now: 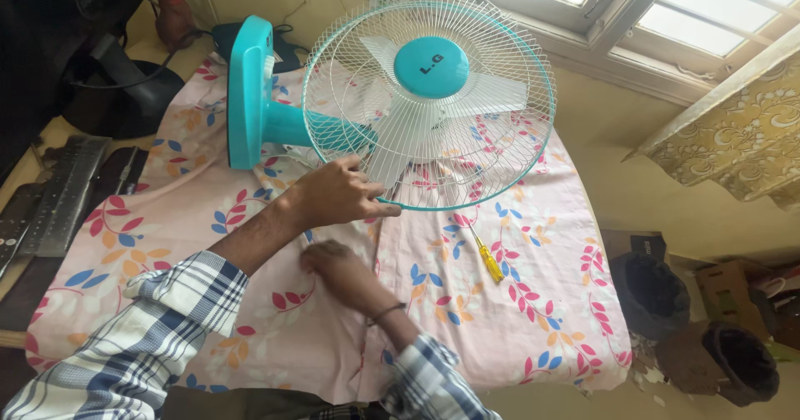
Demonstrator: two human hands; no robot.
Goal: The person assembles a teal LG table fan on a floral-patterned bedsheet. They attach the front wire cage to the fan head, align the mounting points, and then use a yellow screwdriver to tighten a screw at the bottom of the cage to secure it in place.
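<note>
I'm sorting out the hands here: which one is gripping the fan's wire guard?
The left hand, holding the guard's lower rim. The right hand rests flat on the floral cloth, off the fan.

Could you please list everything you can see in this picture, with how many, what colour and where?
Fan: one, turquoise with a white wire grille, lying on its side on the cloth.
Screwdriver: one, yellow handle, on the cloth right of the hands.
Cloth: one, pink with a leaf print, spread over the table.
Window: one, pale frame, top right.
Curtain: one, yellow patterned, far right.
Dark pots: two, on the floor at lower right.
Cardboard box: one, brown, beside the pots.
Left hand: one, gripping the grille's lower rim.
Right hand: one, resting on the cloth.
</note>
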